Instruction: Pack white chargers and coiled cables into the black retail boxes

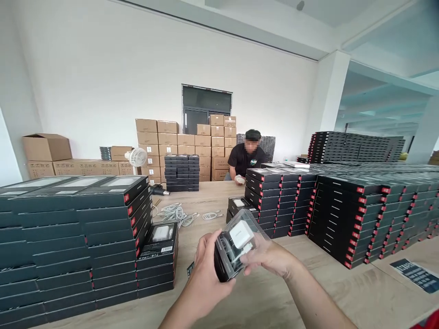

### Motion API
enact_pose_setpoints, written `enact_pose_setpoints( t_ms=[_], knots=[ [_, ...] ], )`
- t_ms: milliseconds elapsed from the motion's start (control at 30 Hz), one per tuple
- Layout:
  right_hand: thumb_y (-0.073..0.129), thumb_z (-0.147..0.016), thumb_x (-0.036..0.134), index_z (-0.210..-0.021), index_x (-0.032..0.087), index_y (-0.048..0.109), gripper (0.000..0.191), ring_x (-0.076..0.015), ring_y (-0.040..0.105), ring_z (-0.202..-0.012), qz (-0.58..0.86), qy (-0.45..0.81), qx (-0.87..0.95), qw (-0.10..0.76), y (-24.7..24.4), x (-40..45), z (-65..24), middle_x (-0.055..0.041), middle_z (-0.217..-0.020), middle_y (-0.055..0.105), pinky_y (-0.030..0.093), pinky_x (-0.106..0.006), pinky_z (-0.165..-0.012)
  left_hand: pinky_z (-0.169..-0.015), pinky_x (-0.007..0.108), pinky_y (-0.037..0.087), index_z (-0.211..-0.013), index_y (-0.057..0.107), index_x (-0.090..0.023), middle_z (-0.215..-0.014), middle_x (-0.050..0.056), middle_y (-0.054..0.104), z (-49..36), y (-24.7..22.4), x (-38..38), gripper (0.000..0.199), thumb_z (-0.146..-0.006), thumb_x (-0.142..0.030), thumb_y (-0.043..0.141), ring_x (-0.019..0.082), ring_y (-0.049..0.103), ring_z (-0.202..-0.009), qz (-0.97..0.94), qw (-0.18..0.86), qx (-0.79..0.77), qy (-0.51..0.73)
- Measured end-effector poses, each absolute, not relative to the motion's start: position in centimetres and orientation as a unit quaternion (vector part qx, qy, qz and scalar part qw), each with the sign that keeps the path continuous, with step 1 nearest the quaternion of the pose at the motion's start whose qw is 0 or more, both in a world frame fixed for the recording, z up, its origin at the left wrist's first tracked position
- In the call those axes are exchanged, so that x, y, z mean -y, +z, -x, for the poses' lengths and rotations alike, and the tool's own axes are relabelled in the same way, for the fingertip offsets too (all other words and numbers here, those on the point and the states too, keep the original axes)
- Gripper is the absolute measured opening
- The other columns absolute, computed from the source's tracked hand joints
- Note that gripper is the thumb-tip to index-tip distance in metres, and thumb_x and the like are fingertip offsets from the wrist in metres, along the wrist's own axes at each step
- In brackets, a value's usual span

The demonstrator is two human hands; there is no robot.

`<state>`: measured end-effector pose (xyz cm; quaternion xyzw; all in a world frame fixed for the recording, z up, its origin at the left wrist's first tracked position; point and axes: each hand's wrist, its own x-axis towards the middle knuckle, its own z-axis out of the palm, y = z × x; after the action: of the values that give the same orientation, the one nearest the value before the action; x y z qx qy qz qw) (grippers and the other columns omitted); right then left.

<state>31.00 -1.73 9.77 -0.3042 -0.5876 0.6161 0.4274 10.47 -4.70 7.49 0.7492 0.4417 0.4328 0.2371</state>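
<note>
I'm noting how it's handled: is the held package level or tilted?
Tilted: the package slants between the left hand and right hand, its edges and clear face angled to the table.

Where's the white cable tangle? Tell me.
Head view, left of centre: the white cable tangle lies on the table between the left black boxes and a smaller coil.
</note>
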Motion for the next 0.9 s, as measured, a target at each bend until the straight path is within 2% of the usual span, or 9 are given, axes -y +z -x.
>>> enact_pose_setpoints(
  t_ms=[167, 300, 367, 467, 567, 667, 767, 833, 900],
  knots=[
    [0.071, -0.079, 0.032, -0.107, 0.023, 0.074, 0.029, -0.0145, 0.064, -0.064, 0.331, 0.480, 0.659, 0.475, 11.6, -2.9, -28.9, -0.0012, -0.083, 0.072, 0.053, -0.025, -0.055, -0.119, 0.052, 0.025, -0.152, 0.005, -0.027, -0.152, 0.015, 0.024, -10.7, 5.5, 1.9, 0.105, -0.073, -0.027, 0.073, 0.034, 0.028, -0.146, -0.670, 0.253, -0.460, 0.525],
    [0.070, -0.082, 0.044, -0.107, 0.022, 0.076, 0.034, -0.0129, 0.056, -0.059, 0.342, 0.428, 0.664, 0.509, 8.6, -6.3, -27.4, -0.0005, -0.076, 0.071, 0.045, -0.023, -0.053, -0.120, 0.048, 0.026, -0.153, 0.005, -0.022, -0.153, 0.017, 0.026, -9.5, 1.7, 0.1, 0.074, -0.095, -0.038, 0.049, 0.029, 0.031, -0.145, -0.651, 0.275, -0.448, 0.548],
    [0.073, -0.079, 0.051, -0.102, 0.021, 0.077, 0.038, -0.0156, 0.058, -0.065, 0.339, 0.426, 0.636, 0.546, 6.4, -7.4, -27.1, -0.0019, -0.078, 0.071, 0.046, -0.026, -0.059, -0.120, 0.048, 0.028, -0.152, 0.011, -0.023, -0.151, 0.016, 0.031, -8.9, 0.3, -0.5, 0.066, -0.098, -0.038, 0.044, 0.028, 0.035, -0.144, -0.649, 0.271, -0.445, 0.554],
    [0.073, -0.077, 0.058, -0.084, 0.019, 0.078, 0.041, -0.0182, 0.058, -0.068, 0.322, 0.447, 0.588, 0.592, 3.9, -8.0, -26.9, -0.0032, -0.073, 0.070, 0.046, -0.029, -0.065, -0.120, 0.051, 0.028, -0.153, 0.014, -0.026, -0.154, 0.015, 0.030, -8.6, -0.4, -1.1, 0.067, -0.097, -0.037, 0.047, 0.029, 0.035, -0.144, -0.642, 0.274, -0.439, 0.566],
    [0.074, -0.077, 0.057, -0.068, 0.019, 0.073, 0.039, -0.0161, 0.054, -0.061, 0.288, 0.514, 0.537, 0.604, 3.0, -7.7, -26.8, -0.0013, -0.065, 0.066, 0.043, -0.028, -0.061, -0.120, 0.052, 0.028, -0.156, 0.002, -0.030, -0.161, 0.013, 0.024, -8.9, 0.6, -1.0, 0.074, -0.097, -0.033, 0.047, 0.029, 0.030, -0.147, -0.657, 0.297, -0.408, 0.560],
    [0.079, -0.074, 0.052, -0.066, 0.019, 0.071, 0.035, -0.0143, 0.052, -0.059, 0.254, 0.565, 0.510, 0.597, 3.3, -7.0, -26.7, 0.0000, -0.064, 0.065, 0.041, -0.026, -0.060, -0.122, 0.055, 0.023, -0.156, -0.005, -0.034, -0.163, 0.011, 0.020, -9.1, 2.1, -0.3, 0.084, -0.094, -0.025, 0.051, 0.030, 0.025, -0.150, -0.704, 0.246, -0.401, 0.533],
    [0.081, -0.072, 0.049, -0.066, 0.018, 0.072, 0.033, -0.0127, 0.051, -0.057, 0.264, 0.567, 0.499, 0.600, 3.9, -6.4, -26.6, 0.0008, -0.063, 0.065, 0.039, -0.025, -0.058, -0.121, 0.056, 0.025, -0.156, 0.002, -0.035, -0.162, 0.011, 0.019, -8.9, 3.4, 0.4, 0.087, -0.089, -0.016, 0.054, 0.031, 0.023, -0.150, -0.747, 0.159, -0.413, 0.496],
    [0.081, -0.073, 0.048, -0.062, 0.017, 0.070, 0.035, -0.0114, 0.049, -0.054, 0.278, 0.562, 0.492, 0.604, 4.1, -6.1, -26.7, 0.0017, -0.059, 0.063, 0.037, -0.024, -0.056, -0.116, 0.051, 0.037, -0.155, 0.014, -0.034, -0.157, 0.012, 0.025, -8.6, 4.0, 0.7, 0.082, -0.087, -0.014, 0.056, 0.031, 0.032, -0.146, -0.757, 0.129, -0.415, 0.487],
    [0.080, -0.074, 0.048, -0.065, 0.017, 0.070, 0.034, -0.0115, 0.050, -0.055, 0.285, 0.563, 0.486, 0.605, 4.2, -5.8, -26.9, 0.0017, -0.060, 0.064, 0.038, -0.023, -0.056, -0.106, 0.045, 0.049, -0.145, 0.035, -0.032, -0.152, 0.012, 0.031, -8.1, 4.3, 0.8, 0.066, -0.086, -0.014, 0.058, 0.030, 0.042, -0.138, -0.758, 0.111, -0.413, 0.492]
  ],
)
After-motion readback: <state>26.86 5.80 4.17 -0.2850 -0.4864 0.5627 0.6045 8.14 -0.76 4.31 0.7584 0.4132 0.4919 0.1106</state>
